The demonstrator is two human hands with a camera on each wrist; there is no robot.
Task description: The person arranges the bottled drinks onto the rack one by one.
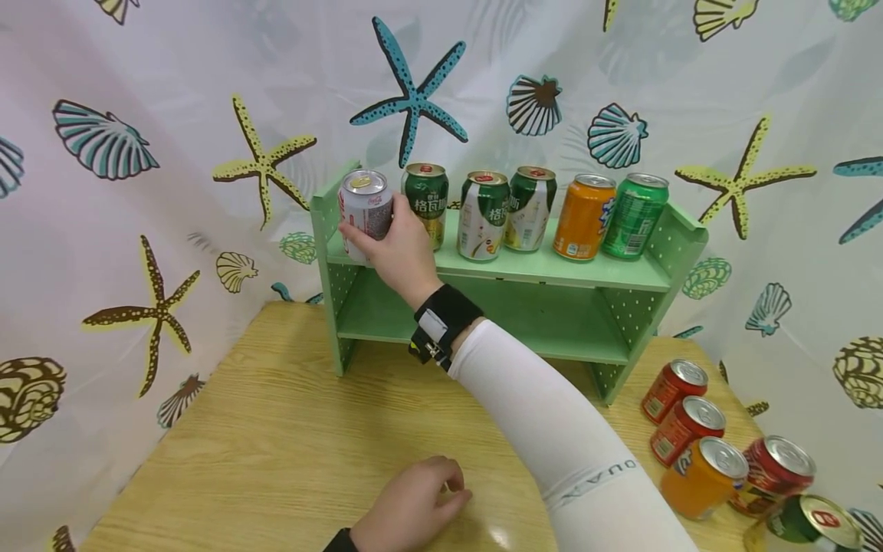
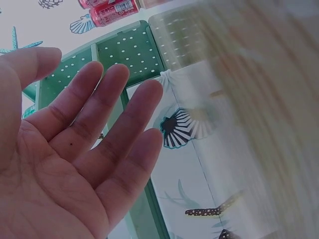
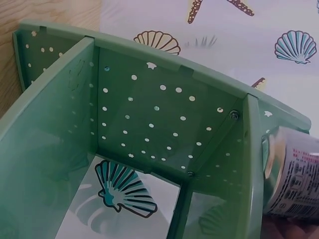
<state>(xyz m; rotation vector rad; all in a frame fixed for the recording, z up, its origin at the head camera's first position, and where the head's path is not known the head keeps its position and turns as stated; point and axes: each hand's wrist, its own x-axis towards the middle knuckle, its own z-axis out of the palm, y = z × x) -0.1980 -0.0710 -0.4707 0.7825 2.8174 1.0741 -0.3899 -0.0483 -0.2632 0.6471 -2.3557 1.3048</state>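
My right hand (image 1: 403,249) grips a silver Coca-Cola can (image 1: 366,211) at the left end of the green shelf's top board (image 1: 441,261). In the right wrist view the silver can (image 3: 294,174) is upright beside the board's edge; whether it touches the board I cannot tell. To its right stand several green-and-white kvass cans (image 1: 484,218), an orange can (image 1: 582,218) and a green can (image 1: 635,218). Low over the wooden table, my left hand (image 1: 414,506) is loosely curled and holds nothing; its palm and relaxed fingers (image 2: 124,134) show in the left wrist view.
On the table's right side stand red cans (image 1: 674,389), an orange can (image 1: 704,479), a dark red can (image 1: 773,475) and a green-gold can (image 1: 807,525). The shelf's lower board (image 1: 538,326) lies beneath the top one. A patterned curtain (image 1: 172,61) hangs behind.
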